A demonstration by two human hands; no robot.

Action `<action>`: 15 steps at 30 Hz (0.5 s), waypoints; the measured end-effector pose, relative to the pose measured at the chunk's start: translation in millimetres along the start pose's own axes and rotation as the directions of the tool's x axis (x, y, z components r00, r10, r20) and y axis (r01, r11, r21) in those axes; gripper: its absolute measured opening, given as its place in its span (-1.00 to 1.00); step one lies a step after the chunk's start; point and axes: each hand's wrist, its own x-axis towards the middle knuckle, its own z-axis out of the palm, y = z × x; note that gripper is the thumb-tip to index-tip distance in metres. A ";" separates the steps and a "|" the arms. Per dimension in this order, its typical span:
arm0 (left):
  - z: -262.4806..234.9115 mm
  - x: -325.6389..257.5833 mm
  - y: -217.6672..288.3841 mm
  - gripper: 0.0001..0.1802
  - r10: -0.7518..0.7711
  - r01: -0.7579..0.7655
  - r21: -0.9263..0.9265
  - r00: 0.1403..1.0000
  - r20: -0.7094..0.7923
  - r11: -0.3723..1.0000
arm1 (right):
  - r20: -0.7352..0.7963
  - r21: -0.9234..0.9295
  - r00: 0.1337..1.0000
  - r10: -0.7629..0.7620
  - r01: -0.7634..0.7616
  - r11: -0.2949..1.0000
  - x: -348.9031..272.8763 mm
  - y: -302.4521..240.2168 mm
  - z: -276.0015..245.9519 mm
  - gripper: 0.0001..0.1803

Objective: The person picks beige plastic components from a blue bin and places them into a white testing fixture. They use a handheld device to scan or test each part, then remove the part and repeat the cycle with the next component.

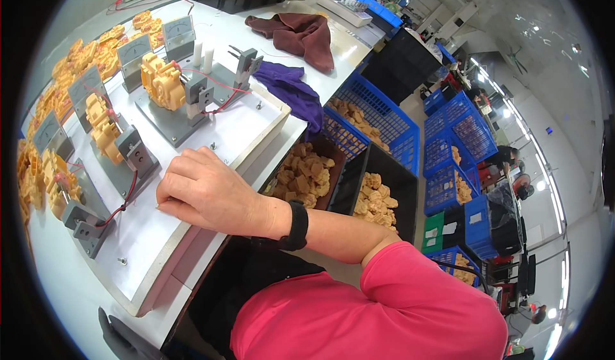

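My right hand (208, 190), back upward and a black band on its wrist, is over the near edge of a white board (150, 257). Its fingers curl together with the thumb; what they hold, if anything, is hidden. My left hand cannot be made out. Beyond my right hand stand several grey metal test fixtures (138, 158) with red and black wires. Yellow plastic gear assemblies (163, 81) sit in them, and small meters (134, 55) stand behind. A screw with a nut (213, 146) sticks up from the board beside my knuckles.
More yellow assemblies (83, 58) are heaped at the table's far left. A purple cloth (291, 87) and a brown cloth (301, 36) lie to the right. Blue crates (403, 132) and a black bin (400, 200) hold yellow parts. A dark grey object (125, 337) is at the lower left.
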 end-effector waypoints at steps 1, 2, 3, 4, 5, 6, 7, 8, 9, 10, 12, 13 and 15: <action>0.3 -0.8 -2.0 -0.75 -0.004 0.004 -0.013 1.000 -0.001 1.000 | -0.001 0.003 1.000 0.002 -0.002 1.000 -0.3 -0.4 0.0 -0.83; 0.1 0.5 -0.4 -0.75 -0.007 0.007 -0.026 1.000 -0.003 1.000 | -0.003 0.007 1.000 0.003 -0.003 1.000 -0.3 -0.8 0.2 -0.83; -0.4 1.0 1.7 -0.75 -0.020 0.020 0.010 1.000 0.007 1.000 | -0.004 0.011 1.000 0.004 -0.004 1.000 -0.3 -1.2 0.5 -0.83; -1.3 1.3 4.3 -0.75 -0.033 0.032 0.046 0.999 0.016 0.998 | -0.002 0.008 1.000 0.003 -0.003 1.000 -0.7 -1.2 0.7 -0.83; -2.0 2.9 7.5 -0.75 -0.045 0.043 0.083 0.999 0.024 0.996 | -0.002 0.005 1.000 0.001 -0.001 1.000 -0.9 -0.8 0.3 -0.82; -2.3 2.9 7.7 -0.75 -0.031 0.029 0.078 0.999 0.020 0.997 | -0.001 0.003 1.000 -0.001 0.001 1.000 -0.9 -0.6 0.0 -0.82; -2.3 2.7 7.8 -0.76 -0.018 0.017 0.073 1.000 0.017 0.997 | -0.003 -0.011 1.000 -0.010 0.010 1.000 -0.6 -1.1 -0.2 -0.82; -2.6 2.6 7.8 -0.76 -0.005 0.004 0.070 1.000 0.011 0.998 | -0.005 -0.022 1.000 -0.021 0.021 1.000 0.1 -2.1 0.1 -0.81; -2.9 1.8 6.8 -0.76 0.002 -0.002 0.069 1.000 0.009 0.998 | -0.007 -0.033 0.999 -0.033 0.032 0.999 1.0 -3.4 0.6 -0.80; -2.8 0.5 4.9 -0.75 0.007 -0.007 0.068 1.000 0.007 0.998 | -0.003 -0.011 0.998 -0.055 0.055 0.998 3.3 -6.7 1.9 -0.80; 0.8 -0.1 1.2 -0.76 0.027 -0.028 0.041 1.000 0.005 0.999 | -0.001 0.022 0.997 -0.083 0.083 0.996 5.5 -16.3 4.8 -0.78; 3.3 -0.6 -0.1 -0.77 0.033 -0.033 0.020 0.999 -0.003 0.999 | 0.002 0.022 0.995 -0.104 0.104 0.994 6.2 -18.2 7.5 -0.77; 7.3 -2.2 -9.0 -0.69 -0.181 0.187 -0.078 0.980 0.077 0.979 | 0.010 0.044 0.988 -0.152 0.151 0.988 9.1 -24.2 18.3 -0.76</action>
